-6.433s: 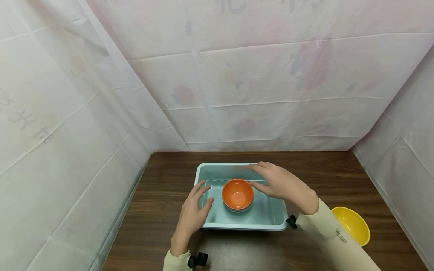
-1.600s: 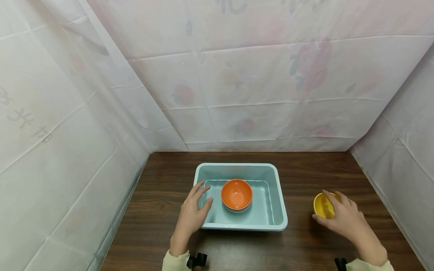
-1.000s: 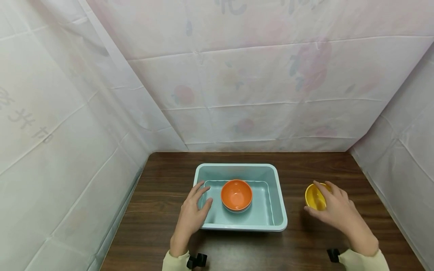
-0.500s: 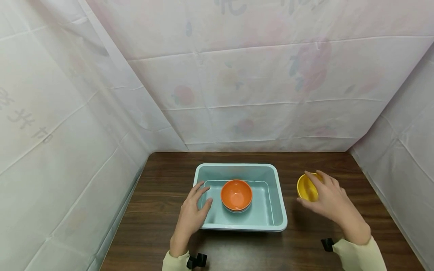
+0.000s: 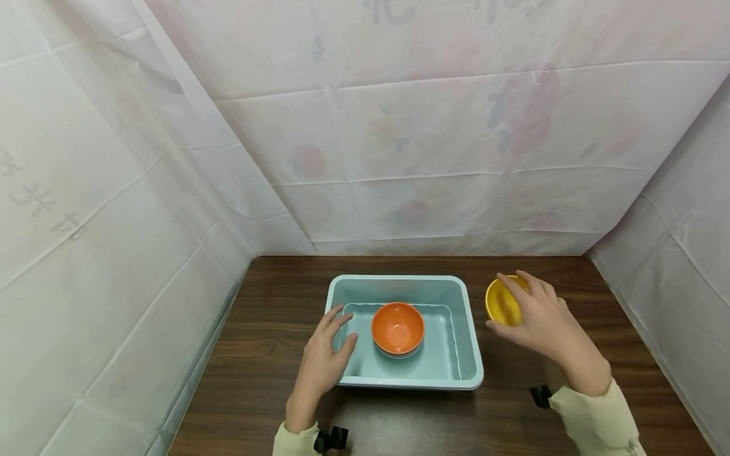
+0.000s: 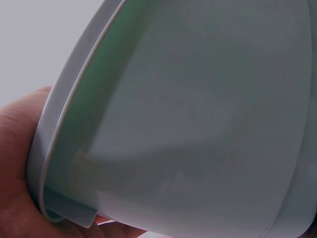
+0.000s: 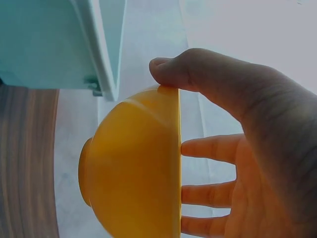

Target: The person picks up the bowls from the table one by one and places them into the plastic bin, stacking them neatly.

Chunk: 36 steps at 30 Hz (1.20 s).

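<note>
My right hand [image 5: 542, 320] holds a yellow bowl [image 5: 502, 303] by its rim, right of the tray. The right wrist view shows the bowl [image 7: 136, 163] from the side, off the table, with the thumb [image 7: 171, 72] and several fingers at its rim. My left hand [image 5: 325, 361] lies over the near left corner of the pale blue tray [image 5: 476, 361], fingers spread and loosely bent. In the left wrist view the tray wall [image 6: 198, 124] hides much of that hand. An orange bowl [image 5: 398, 327] stands upright inside the tray, with a paler bowl edge showing beneath it.
A dark brown wooden table [image 5: 274, 329] carries the tray. White printed cloth [image 5: 422, 152] hangs behind the table and along both sides. A black wrist camera mount [image 5: 538, 396] sits at the right wrist.
The yellow bowl, first resting at the near right of the table, is now in my right hand and has moved left and away from me. The left hand stays in place.
</note>
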Tool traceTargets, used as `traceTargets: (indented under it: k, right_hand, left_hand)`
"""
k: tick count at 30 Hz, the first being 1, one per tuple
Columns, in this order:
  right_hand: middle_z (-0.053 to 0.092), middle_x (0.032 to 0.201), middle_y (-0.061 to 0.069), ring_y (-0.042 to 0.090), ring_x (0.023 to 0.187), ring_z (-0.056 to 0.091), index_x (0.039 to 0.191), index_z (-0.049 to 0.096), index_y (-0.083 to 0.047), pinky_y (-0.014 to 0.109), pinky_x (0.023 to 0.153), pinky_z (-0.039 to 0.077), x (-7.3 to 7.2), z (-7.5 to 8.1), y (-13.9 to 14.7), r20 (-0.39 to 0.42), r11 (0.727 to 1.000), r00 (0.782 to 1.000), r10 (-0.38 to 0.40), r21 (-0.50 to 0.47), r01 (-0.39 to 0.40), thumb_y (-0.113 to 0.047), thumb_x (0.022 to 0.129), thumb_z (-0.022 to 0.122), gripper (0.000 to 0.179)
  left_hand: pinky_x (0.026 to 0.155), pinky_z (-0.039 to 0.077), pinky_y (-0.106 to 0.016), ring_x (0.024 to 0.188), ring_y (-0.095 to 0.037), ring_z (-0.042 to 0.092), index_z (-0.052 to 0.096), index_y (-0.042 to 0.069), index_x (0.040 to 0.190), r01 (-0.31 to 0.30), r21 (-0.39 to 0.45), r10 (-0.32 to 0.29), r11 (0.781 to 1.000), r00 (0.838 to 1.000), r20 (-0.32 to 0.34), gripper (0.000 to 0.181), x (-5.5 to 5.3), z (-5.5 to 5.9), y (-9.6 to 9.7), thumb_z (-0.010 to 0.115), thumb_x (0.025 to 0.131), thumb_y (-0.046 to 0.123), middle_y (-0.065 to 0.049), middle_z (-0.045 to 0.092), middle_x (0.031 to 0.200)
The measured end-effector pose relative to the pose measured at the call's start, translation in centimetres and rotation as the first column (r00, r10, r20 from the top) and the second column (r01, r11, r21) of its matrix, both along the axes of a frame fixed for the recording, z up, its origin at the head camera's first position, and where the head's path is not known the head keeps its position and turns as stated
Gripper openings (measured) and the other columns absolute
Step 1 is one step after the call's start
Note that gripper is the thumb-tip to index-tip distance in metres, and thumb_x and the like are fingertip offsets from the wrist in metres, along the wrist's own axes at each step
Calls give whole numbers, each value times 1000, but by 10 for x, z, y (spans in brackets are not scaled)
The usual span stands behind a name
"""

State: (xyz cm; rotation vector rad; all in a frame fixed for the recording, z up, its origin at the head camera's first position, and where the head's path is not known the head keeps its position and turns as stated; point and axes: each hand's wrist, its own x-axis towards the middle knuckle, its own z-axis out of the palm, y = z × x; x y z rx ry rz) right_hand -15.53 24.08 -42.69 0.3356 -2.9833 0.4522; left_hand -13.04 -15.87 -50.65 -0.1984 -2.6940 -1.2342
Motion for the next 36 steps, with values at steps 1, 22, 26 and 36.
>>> traceTargets:
  k: [1,22,26,36]
  right_hand:
    - [39,152,32,62,129,42,153,46,-11,81,89,41,0,1,-1,1,1000,1000,5,-4,-5,-56,82,79,91]
    - [36,156,29,58,135,38,155,44,-13,76,92,41,-10,16,-26,28,998,998,52,-37,-51,-53,83,79,89]
    - [36,156,29,58,135,37,155,45,-12,77,94,41,-14,18,-31,30,997,998,63,-43,-61,-51,84,79,88]
    - [35,158,28,57,137,38,156,45,-13,77,97,40,-23,19,-47,48,993,993,107,-52,-104,-54,83,79,90]
  left_hand:
    - [107,47,-61,143,-34,50,67,15,136,1,-1,-1,1000,1000,-1,40,0,0,0,72,98,22,-6,49,157]
    - [107,47,-61,143,-34,49,67,15,136,-8,0,8,1000,1000,6,39,0,0,-2,72,98,23,-5,49,157]
    - [106,47,-61,142,-34,50,67,15,136,-8,-1,8,1000,1000,9,39,-1,0,-1,72,98,23,-5,49,158]
    - [105,48,-61,141,-34,51,67,15,137,4,9,-4,1000,1000,4,40,-1,0,0,72,98,22,-6,49,157]
